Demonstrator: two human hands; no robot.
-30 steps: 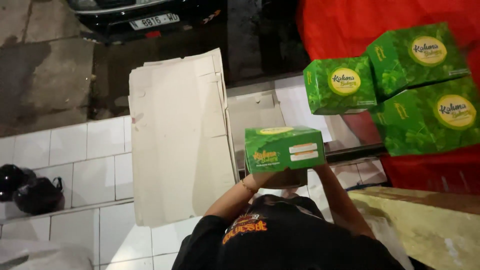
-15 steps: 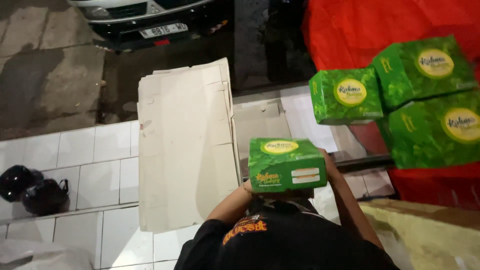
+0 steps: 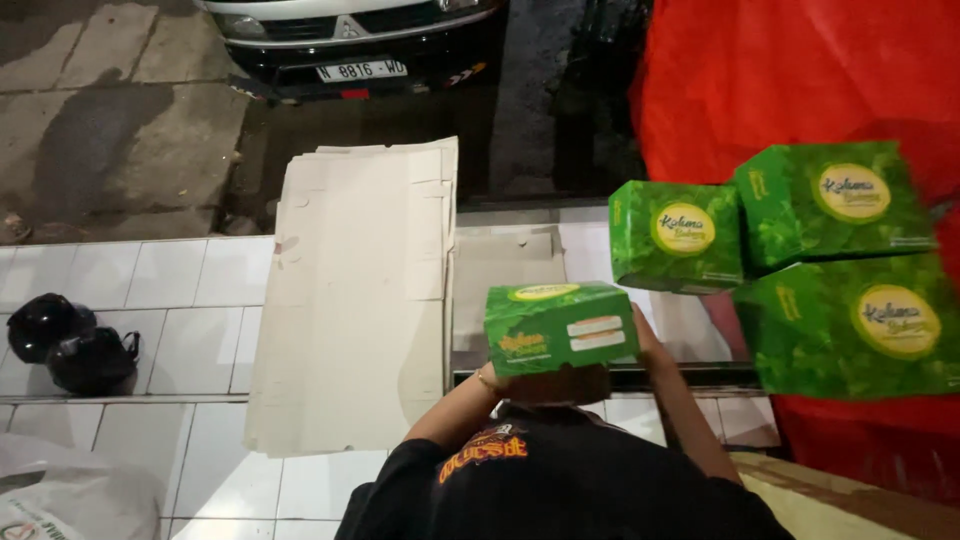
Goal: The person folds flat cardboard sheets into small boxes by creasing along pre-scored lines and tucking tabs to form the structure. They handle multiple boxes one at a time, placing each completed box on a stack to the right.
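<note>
I hold a small green cardboard box (image 3: pixel 560 330) with a yellow oval on top and pale labels on its front, just above my black shirt with an orange print. My left hand (image 3: pixel 492 378), a thin bracelet at the wrist, is under the box's left bottom corner and mostly hidden. My right hand (image 3: pixel 645 345) presses on the box's right side. The brown underside of the box shows between my arms.
Three larger green boxes (image 3: pixel 835 200) are stacked at the right on red cloth (image 3: pixel 760 90). Flat pale cardboard sheets (image 3: pixel 350 300) lie on the white tiled floor (image 3: pixel 170 290). Black bags (image 3: pixel 70 345) and a white plastic bag (image 3: pixel 60 500) are at the left. A parked car (image 3: pixel 350 40) stands beyond.
The green box stays in both hands and sits slightly further right and lower in view. The stacked boxes and the car have slid down in view as my head tilted.
</note>
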